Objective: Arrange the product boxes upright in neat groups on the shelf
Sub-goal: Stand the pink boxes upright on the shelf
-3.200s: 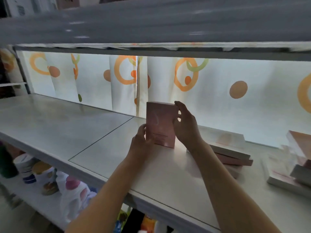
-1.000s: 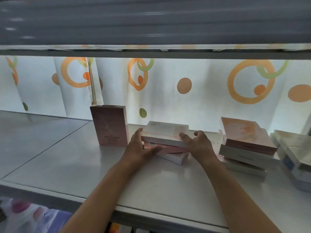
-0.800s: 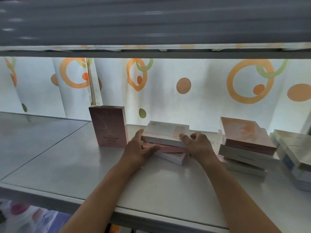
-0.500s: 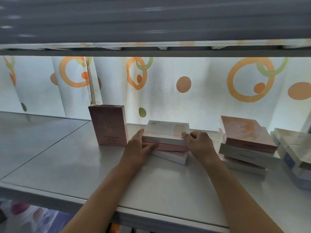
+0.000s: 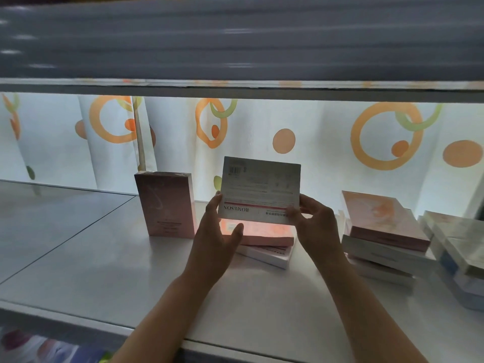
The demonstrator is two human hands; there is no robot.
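A white product box (image 5: pixel 260 188) is lifted above the shelf, tilted up so its printed back with a barcode faces me. My left hand (image 5: pixel 218 231) holds its lower left edge and my right hand (image 5: pixel 313 224) pinches its lower right corner. Directly below lie two flat boxes, a pink box (image 5: pixel 264 233) on a white box (image 5: pixel 269 254). One pink box (image 5: pixel 167 204) stands upright to the left on the grey shelf (image 5: pixel 104 258).
A pile of flat boxes (image 5: pixel 382 231) lies to the right, with more boxes (image 5: pixel 455 247) at the far right edge. A patterned curtain (image 5: pixel 314 142) hangs behind. The upper shelf board (image 5: pixel 235 48) is low overhead. Items show on the lower level (image 5: pixel 39 347).
Both hands have lifted the top white box off the flat pile and tipped it up on edge. Earlier still, they set the pink box upright at the left.
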